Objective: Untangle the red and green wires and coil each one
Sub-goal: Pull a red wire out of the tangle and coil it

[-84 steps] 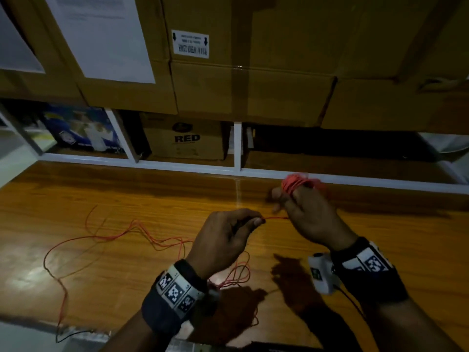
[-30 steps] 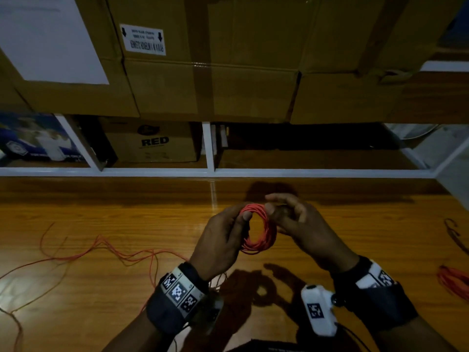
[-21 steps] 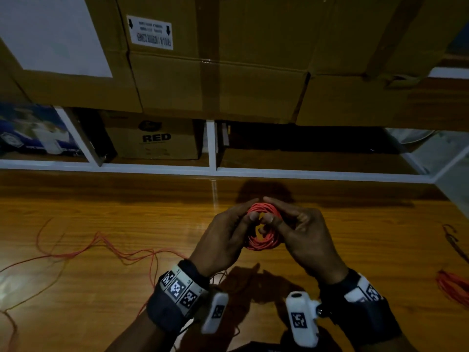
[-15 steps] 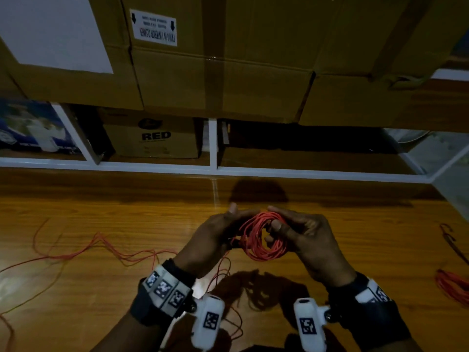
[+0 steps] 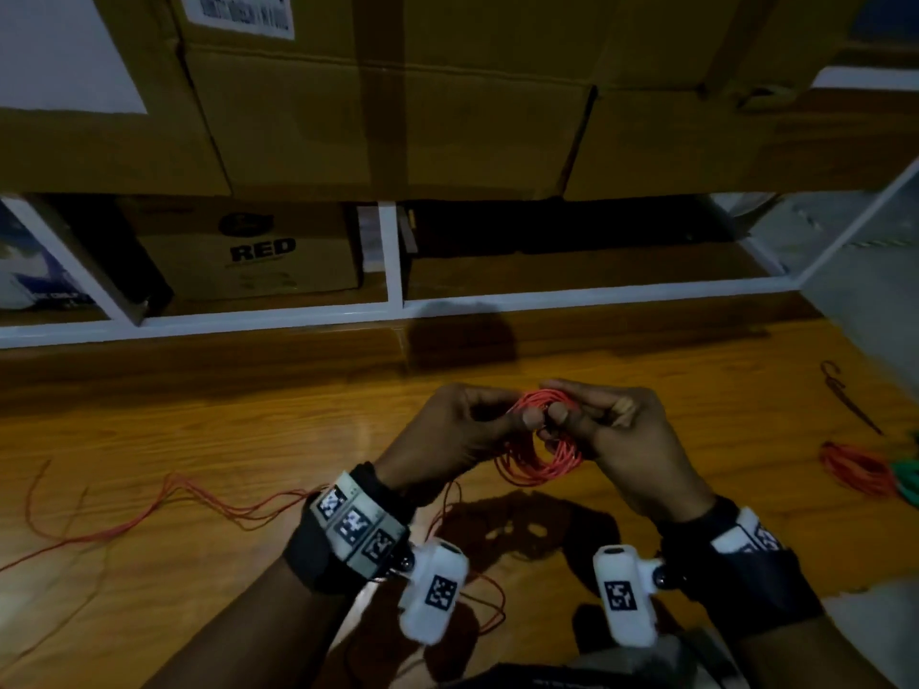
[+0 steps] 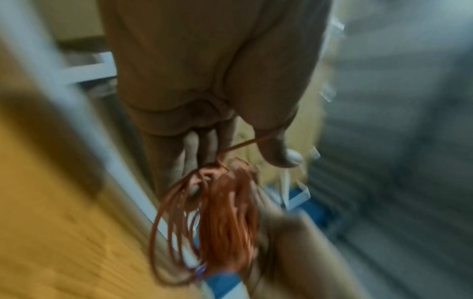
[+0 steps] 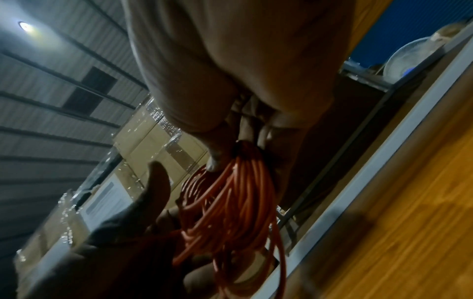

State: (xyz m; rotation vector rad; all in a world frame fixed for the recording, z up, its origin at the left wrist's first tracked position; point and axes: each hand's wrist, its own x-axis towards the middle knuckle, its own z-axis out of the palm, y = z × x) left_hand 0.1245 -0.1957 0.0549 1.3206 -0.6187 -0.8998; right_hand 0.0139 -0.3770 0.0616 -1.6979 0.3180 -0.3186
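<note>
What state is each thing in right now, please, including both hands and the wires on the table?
Red coil: held up off the table, between both hands.
Left hand: pinches the coil's top.
Right hand: grips the coil's top.
Loose red wire: uncoiled, strewn on the table at left.
Second red coil: lying on the table at right.
Green wire: lying beside it, at the frame's edge.

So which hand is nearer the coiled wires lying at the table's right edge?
Right. The right hand is between the left hand and those coiled wires, which lie apart to its right; the left is farther off.
</note>
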